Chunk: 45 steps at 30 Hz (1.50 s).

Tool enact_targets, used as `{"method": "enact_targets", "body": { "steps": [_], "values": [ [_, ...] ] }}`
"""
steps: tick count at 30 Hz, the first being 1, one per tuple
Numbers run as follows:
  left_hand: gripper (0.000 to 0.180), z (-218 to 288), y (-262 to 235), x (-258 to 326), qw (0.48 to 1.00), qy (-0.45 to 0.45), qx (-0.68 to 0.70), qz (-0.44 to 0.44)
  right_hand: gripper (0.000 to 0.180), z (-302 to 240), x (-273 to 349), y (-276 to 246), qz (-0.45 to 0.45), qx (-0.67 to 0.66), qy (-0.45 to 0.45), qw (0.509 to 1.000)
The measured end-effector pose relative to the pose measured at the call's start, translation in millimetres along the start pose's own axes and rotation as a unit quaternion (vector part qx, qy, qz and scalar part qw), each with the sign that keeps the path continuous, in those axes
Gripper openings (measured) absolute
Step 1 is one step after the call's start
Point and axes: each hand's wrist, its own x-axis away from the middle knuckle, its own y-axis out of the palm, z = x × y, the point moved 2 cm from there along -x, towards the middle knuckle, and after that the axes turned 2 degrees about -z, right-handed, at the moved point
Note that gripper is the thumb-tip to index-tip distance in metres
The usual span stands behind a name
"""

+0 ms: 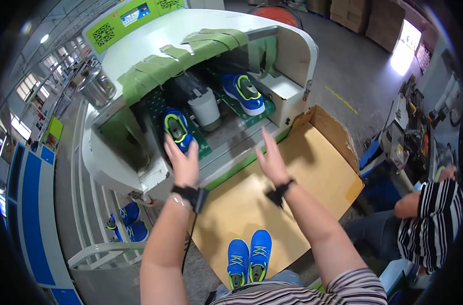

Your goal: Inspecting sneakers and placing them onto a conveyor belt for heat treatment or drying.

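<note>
A blue sneaker (pixel 183 123) with a lime-green collar and a grey last inside lies at the mouth of a white machine (pixel 102 155), on its left green belt. My left hand (pixel 184 165) has its thumb and fingers on either side of that sneaker's toe, closed round it. A matching sneaker (pixel 252 104) rests farther back on the right belt. My right hand (pixel 273 161) is in the air in front of the machine, below that sneaker and apart from it, fingers stretched out and holding nothing. Dark bands circle both my wrists.
Two more blue sneakers (pixel 260 246) stand on a brown cardboard sheet (pixel 313 178) close to my body. More blue shoes (pixel 132 223) sit on a white rack at the left. A person in a striped top (pixel 435 218) is at the right. A metal pot (pixel 97 87) is beside the machine.
</note>
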Motion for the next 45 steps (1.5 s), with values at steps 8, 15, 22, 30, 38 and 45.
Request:
{"method": "enact_targets", "body": {
  "steps": [8, 15, 22, 30, 38, 45],
  "values": [
    [0.076, -109.6, -32.6, 274.1, 0.802, -0.118, -0.296, -0.506, 0.066, -29.1, 350.6, -34.5, -0.270, -0.068, 0.214, 0.936],
    [0.075, -154.2, -44.7, 332.9, 0.809, -0.014, -0.358, -0.467, 0.092, -88.9, 375.0, -33.3, -0.256, -0.211, 0.346, 0.878],
    [0.078, -155.9, -42.8, 325.8, 0.771, -0.032, -0.377, -0.513, 0.104, -105.5, 390.0, 3.9, -0.141, -0.053, 0.313, 0.938],
    [0.089, -153.4, -53.8, 307.3, 0.740, -0.024, -0.371, -0.560, 0.077, -98.6, 385.7, -66.1, 0.013, -0.275, 0.484, 0.830],
    [0.073, -129.5, 6.6, 255.8, 0.839, -0.112, -0.262, -0.463, 0.084, -101.9, 379.1, -48.7, -0.108, -0.059, 0.366, 0.922],
    [0.057, -49.3, 29.4, 278.0, 0.844, 0.017, -0.086, -0.529, 0.037, -61.1, 281.1, -58.7, -0.211, 0.003, 0.254, 0.944]
  ]
}}
